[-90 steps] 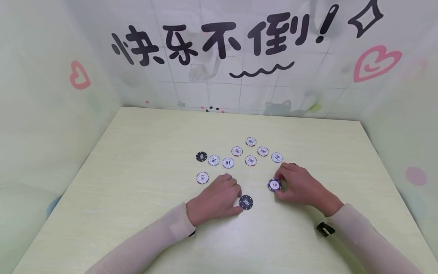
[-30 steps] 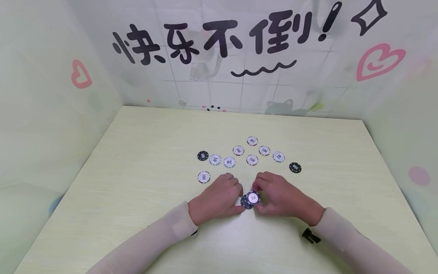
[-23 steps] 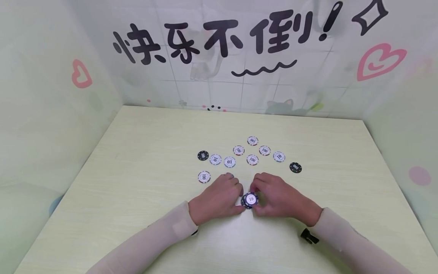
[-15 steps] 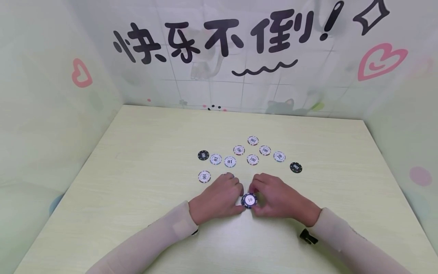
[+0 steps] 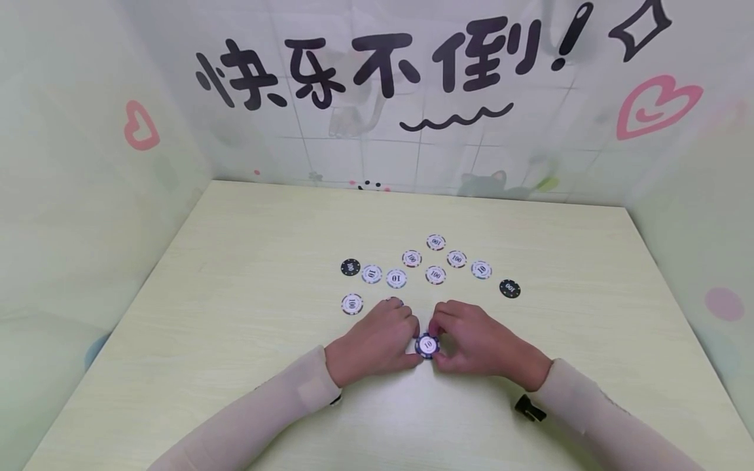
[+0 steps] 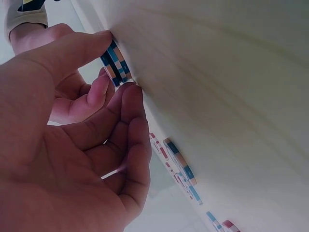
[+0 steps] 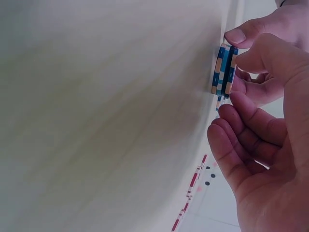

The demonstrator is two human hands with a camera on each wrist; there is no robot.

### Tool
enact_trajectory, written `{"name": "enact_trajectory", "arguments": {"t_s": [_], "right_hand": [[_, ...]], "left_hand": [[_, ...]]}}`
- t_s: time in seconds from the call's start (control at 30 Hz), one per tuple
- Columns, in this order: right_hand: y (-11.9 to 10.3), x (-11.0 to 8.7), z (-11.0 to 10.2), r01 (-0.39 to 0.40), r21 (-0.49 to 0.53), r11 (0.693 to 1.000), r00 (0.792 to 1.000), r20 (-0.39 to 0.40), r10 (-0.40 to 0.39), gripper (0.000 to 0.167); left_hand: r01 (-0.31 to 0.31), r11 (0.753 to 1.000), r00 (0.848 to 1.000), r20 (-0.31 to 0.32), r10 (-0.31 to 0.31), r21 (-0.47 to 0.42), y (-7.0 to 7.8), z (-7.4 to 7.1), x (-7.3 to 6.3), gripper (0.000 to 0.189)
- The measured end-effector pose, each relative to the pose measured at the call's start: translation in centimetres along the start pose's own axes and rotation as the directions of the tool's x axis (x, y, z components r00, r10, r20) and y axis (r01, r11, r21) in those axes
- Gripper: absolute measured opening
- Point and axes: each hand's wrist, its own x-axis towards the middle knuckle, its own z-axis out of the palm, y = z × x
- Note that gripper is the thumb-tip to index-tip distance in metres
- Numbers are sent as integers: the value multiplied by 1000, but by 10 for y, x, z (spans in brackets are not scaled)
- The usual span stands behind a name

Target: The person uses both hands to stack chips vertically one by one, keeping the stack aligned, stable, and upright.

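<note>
A small stack of poker chips (image 5: 427, 345), topped by a blue-edged chip marked 10, sits on the table between both hands. My left hand (image 5: 374, 341) holds the lower part of the stack between thumb and index finger, as the left wrist view shows with the chips (image 6: 116, 64) seen edge-on. From the right, my right hand (image 5: 484, 340) pinches the top chip (image 7: 232, 72) by its rim with thumb and index finger. In the right wrist view a narrow dark gap shows beneath that chip. The black chip at the bottom is covered in the head view.
Beyond the hands, several white chips marked 100 (image 5: 436, 275) and 10 (image 5: 396, 279) lie flat. Black 100 chips lie at the left (image 5: 350, 267) and right (image 5: 510, 288) ends. Another chip (image 5: 394, 301) is partly hidden behind my left hand. Printed curtains surround the pale table (image 5: 265, 248).
My right hand has brought the blue-edged 10 chip leftward over the black 100 chip and lined it up there, uncovering a black chip at right. My left hand has stayed put.
</note>
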Motion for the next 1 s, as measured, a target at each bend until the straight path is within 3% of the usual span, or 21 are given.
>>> {"name": "enact_trajectory", "arguments": {"t_s": [0.63, 1.0], "right_hand": [[9, -14, -11, -32, -53, 998, 999, -40, 30, 23], [17, -28, -21, -135, -117, 984, 991, -32, 132, 33]], "left_hand": [[20, 1000, 999, 28, -20, 2, 1, -2, 0, 37], [24, 1000, 999, 28, -24, -3, 1, -1, -1, 36]]}}
